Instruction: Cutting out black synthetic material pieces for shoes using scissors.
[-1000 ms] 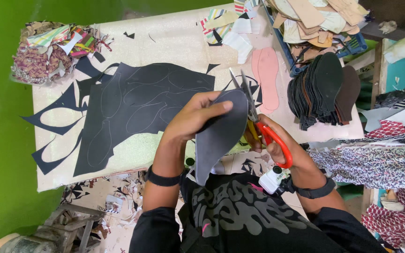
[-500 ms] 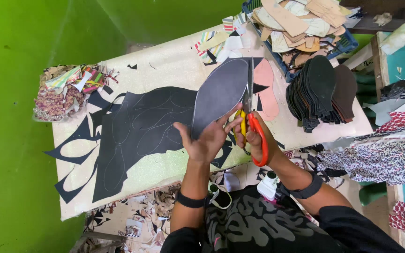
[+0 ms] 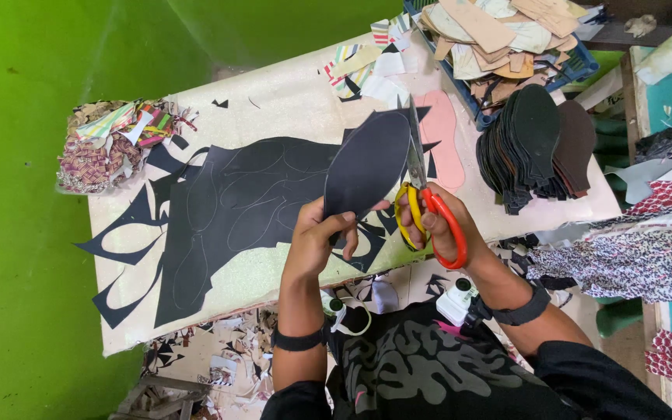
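My left hand [image 3: 322,234] pinches the lower end of a black sole-shaped cut-out [image 3: 368,164] and holds it up above the table. My right hand [image 3: 443,224] grips scissors [image 3: 418,187] with yellow and orange-red handles; the blades point up along the cut-out's right edge. Below them a large black sheet [image 3: 227,210] marked with sole outlines lies flat on the pale table [image 3: 274,97]. A pink sole shape [image 3: 439,138] lies just beyond the scissors.
A stack of dark cut soles [image 3: 537,148] sits at the right of the table. A blue crate of tan pieces [image 3: 499,35] stands at the back. A scrap pile [image 3: 114,140] is at the left corner. Patterned fabric [image 3: 631,257] lies on the right, offcuts on the floor.
The view has shifted. My left hand has turned the black cut-out and slid to its lower end. The scissors now stand along its right edge.
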